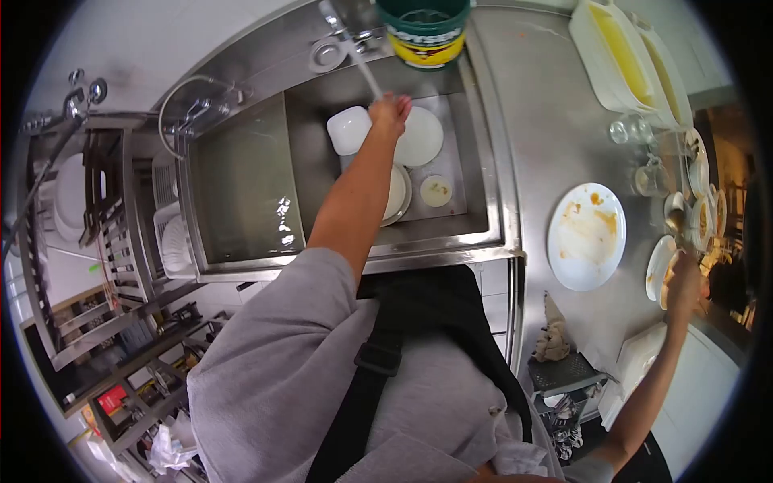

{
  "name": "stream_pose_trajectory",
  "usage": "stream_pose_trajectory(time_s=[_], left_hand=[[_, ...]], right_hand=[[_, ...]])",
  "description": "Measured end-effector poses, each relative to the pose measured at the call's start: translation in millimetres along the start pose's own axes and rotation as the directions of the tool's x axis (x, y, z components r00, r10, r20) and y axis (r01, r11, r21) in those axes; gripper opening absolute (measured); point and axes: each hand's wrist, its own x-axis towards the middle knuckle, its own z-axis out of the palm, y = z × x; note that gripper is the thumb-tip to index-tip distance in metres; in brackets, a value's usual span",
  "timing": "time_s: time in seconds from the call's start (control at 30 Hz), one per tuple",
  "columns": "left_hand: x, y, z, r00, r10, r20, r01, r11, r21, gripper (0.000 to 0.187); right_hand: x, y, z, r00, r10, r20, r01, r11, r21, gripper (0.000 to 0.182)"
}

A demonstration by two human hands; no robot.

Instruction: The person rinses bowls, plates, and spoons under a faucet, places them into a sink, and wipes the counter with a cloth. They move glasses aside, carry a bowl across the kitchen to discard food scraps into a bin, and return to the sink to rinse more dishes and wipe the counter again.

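Observation:
My left hand (390, 114) reaches into the right sink basin, where a pale stream from the tap (336, 22) meets it. Its fingers look partly curled, and I cannot make out whether they hold anything. Around it in the basin are a white squarish bowl (348, 131), a large white plate (422, 138), stacked plates (396, 197) partly behind my forearm, and a small dish with food remains (436, 191). Far to the right, my right hand (685, 278) is closed at a spoon (676, 220), beside soiled plates (660, 262); it is slightly blurred.
A food-smeared oval plate (587, 236) lies on the steel counter (531, 137). Glasses (648, 179) and white rectangular containers (609, 56) stand beyond it. A green bucket (425, 36) sits behind the sink. Water fills the left basin (241, 185). Racks (121, 209) stand at left.

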Motion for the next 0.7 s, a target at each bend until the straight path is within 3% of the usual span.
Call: stream_pose_trajectory(time_s=[0.03, 0.1, 0.13, 0.17, 0.2, 0.27, 0.3, 0.33, 0.4, 0.43, 0.53, 0.63, 0.7], left_hand=[[3, 8, -7, 0.995, -0.029, 0.092, 0.024, 0.998, 0.050, 0.031], [0, 21, -14, 0.958, -0.103, 0.268, 0.063, 0.986, 0.152, 0.033], [-4, 26, -19, 0.947, -0.162, 0.277, 0.120, 0.979, 0.162, 0.034], [-14, 27, -30, 0.933, -0.224, 0.283, 0.181, 0.969, 0.169, 0.035], [-23, 29, -38, 0.915, -0.280, 0.290, 0.237, 0.956, 0.173, 0.035], [-45, 30, -50, 0.920, -0.310, 0.238, 0.278, 0.947, 0.159, 0.033], [-48, 31, -55, 0.922, -0.322, 0.215, 0.294, 0.944, 0.153, 0.032], [-45, 27, -64, 0.942, -0.230, 0.247, 0.182, 0.962, 0.203, 0.032], [-31, 19, -80, 0.942, -0.059, 0.329, -0.050, 0.949, 0.311, 0.031], [-26, 16, -83, 0.968, 0.012, 0.252, -0.110, 0.919, 0.378, 0.031], [-19, 19, -86, 0.971, -0.021, 0.237, -0.075, 0.918, 0.390, 0.025], [-4, 21, -85, 0.957, -0.007, 0.289, -0.170, 0.794, 0.584, 0.022], [3, 22, -80, 0.920, 0.204, 0.334, -0.381, 0.663, 0.644, 0.026]], right_hand=[[-8, -90, 12, 0.991, 0.041, 0.124, -0.052, 0.995, 0.085, 0.032], [-22, -203, 83, 0.941, -0.180, 0.286, 0.085, 0.945, 0.316, 0.035], [-11, -205, 164, 0.892, -0.379, 0.247, 0.163, 0.778, 0.606, 0.033], [-22, -289, 185, 0.827, -0.374, 0.420, 0.118, 0.845, 0.521, 0.025], [-19, -335, 231, 0.726, -0.297, 0.620, -0.117, 0.835, 0.537, 0.017], [-3, -379, 346, 0.590, -0.451, 0.670, -0.106, 0.779, 0.618, 0.018], [0, -397, 392, 0.584, -0.414, 0.698, -0.266, 0.715, 0.646, 0.018], [-1, -413, 420, 0.569, -0.378, 0.730, -0.419, 0.630, 0.653, 0.018], [-5, -434, 435, 0.518, -0.389, 0.762, -0.436, 0.647, 0.626, 0.018], [-9, -440, 439, 0.498, -0.384, 0.778, -0.448, 0.654, 0.609, 0.018], [-15, -460, 449, 0.484, -0.309, 0.818, -0.570, 0.598, 0.563, 0.017], [-3, -481, 469, 0.605, -0.240, 0.759, -0.670, 0.362, 0.648, 0.013], [2, -485, 479, 0.667, -0.270, 0.694, -0.583, 0.391, 0.712, 0.013]])
